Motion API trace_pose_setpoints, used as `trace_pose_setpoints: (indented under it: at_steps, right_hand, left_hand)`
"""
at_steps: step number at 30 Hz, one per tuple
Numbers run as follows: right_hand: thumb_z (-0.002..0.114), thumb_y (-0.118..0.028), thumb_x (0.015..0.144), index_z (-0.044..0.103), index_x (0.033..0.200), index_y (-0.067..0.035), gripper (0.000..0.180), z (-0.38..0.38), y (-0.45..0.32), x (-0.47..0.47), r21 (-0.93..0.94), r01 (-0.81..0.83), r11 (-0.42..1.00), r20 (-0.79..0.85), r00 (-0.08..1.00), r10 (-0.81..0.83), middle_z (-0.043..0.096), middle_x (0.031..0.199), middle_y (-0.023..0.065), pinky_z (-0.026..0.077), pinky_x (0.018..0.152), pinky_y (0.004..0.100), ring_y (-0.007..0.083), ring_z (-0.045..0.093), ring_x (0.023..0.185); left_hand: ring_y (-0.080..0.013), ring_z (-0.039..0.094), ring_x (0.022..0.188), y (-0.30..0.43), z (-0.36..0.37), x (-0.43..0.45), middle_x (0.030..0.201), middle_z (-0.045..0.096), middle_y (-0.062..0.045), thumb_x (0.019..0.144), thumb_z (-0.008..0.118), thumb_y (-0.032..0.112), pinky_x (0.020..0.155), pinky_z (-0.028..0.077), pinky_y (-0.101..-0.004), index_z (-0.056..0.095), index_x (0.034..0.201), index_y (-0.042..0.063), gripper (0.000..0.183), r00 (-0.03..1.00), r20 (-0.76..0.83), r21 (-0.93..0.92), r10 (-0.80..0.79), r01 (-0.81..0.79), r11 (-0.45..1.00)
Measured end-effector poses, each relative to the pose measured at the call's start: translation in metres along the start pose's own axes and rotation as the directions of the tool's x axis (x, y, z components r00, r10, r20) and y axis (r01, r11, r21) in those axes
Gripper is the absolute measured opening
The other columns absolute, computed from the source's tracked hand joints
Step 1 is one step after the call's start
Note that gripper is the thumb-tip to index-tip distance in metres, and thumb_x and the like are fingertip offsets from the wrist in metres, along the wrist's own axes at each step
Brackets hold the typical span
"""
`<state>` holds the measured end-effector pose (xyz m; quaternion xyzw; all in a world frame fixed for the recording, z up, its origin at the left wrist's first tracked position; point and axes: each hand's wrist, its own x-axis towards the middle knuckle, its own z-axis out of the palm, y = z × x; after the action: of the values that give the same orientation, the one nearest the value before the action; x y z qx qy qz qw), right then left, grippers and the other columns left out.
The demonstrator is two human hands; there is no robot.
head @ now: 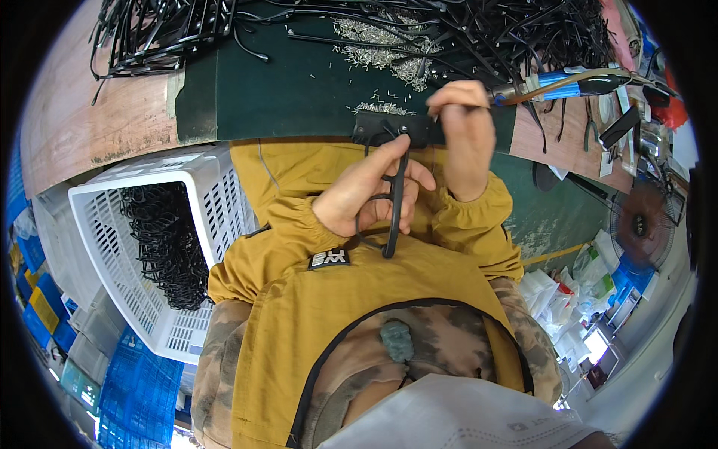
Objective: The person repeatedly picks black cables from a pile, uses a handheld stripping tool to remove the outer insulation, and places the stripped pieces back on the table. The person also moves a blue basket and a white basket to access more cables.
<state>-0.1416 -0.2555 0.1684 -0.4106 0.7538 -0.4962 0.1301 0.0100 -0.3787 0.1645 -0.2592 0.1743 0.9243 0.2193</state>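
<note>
My left hand (pixel 373 188) grips a black spectacle frame (pixel 396 196), one temple arm pointing down towards my apron and its hinge end resting at a small black block (pixel 373 126) on the bench edge. Blurred by motion, my right hand (pixel 465 132) is raised just right of the block, its fingers bent together; something small and dark shows at the fingers, but what it is cannot be told. A little heap of tiny metal screws (pixel 381 108) lies behind the block, with a larger pile of screws (pixel 387 47) farther back on the dark green mat (pixel 269 95).
Black spectacle parts (pixel 521 39) are heaped at the back right, more frames (pixel 162 39) at the back left. A blue electric screwdriver (pixel 561 85) lies at right. At left a white plastic basket (pixel 193 207) holds many frames. A fan (pixel 639 224) stands at far right.
</note>
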Motion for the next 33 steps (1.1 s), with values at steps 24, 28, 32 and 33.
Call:
trace_pose_setpoints:
  at_steps: [24, 28, 32, 33]
  right_hand:
    - [0.073, 0.006, 0.089, 0.071, 0.098, 0.006, 0.009, 0.014, 0.015, -0.010, 0.448, -0.199, 0.871, -0.001, 0.975, 0.224, 0.067, 0.095, 0.0066, 0.056, 0.067, 0.0222, 0.0125, 0.070, 0.083]
    - [0.075, 0.004, 0.085, 0.072, 0.097, 0.005, 0.012, 0.009, 0.016, -0.001, 0.248, -0.080, 0.965, 0.044, 0.997, 0.071, 0.067, 0.089, 0.0083, 0.052, 0.062, 0.0245, 0.0146, 0.068, 0.076]
    - [0.075, 0.002, 0.083, 0.073, 0.099, 0.004, 0.017, 0.010, 0.022, 0.006, 0.086, 0.113, 0.990, 0.094, 0.988, -0.121, 0.066, 0.086, 0.0111, 0.051, 0.061, 0.0274, 0.0197, 0.064, 0.070]
    - [0.075, 0.002, 0.083, 0.073, 0.099, 0.004, 0.016, 0.011, 0.022, 0.005, 0.070, 0.098, 0.993, 0.077, 0.992, -0.103, 0.065, 0.086, 0.0112, 0.051, 0.061, 0.0277, 0.0202, 0.064, 0.070]
  left_hand:
    - [-0.0143, 0.063, 0.054, -0.007, 0.005, 0.005, 0.070, 0.066, -0.005, 0.106, 0.054, 0.032, 0.051, 0.046, -0.0253, 0.066, 0.118, -0.003, 0.039, 0.962, -0.150, 0.153, 0.228, -0.205, 0.967]
    - [-0.0128, 0.059, 0.052, -0.011, 0.007, 0.010, 0.068, 0.064, -0.004, 0.106, 0.054, 0.030, 0.049, 0.045, -0.0259, 0.067, 0.114, -0.004, 0.037, 0.950, -0.189, 0.177, 0.250, -0.217, 0.960]
    - [-0.0113, 0.056, 0.052, -0.013, 0.012, 0.011, 0.066, 0.061, -0.003, 0.105, 0.055, 0.029, 0.048, 0.044, -0.0256, 0.068, 0.112, -0.004, 0.036, 0.938, -0.211, 0.190, 0.275, -0.237, 0.953]
    - [-0.0110, 0.056, 0.052, -0.011, 0.012, 0.009, 0.065, 0.061, -0.002, 0.105, 0.055, 0.029, 0.048, 0.044, -0.0253, 0.068, 0.111, -0.005, 0.036, 0.939, -0.198, 0.147, 0.281, -0.255, 0.956]
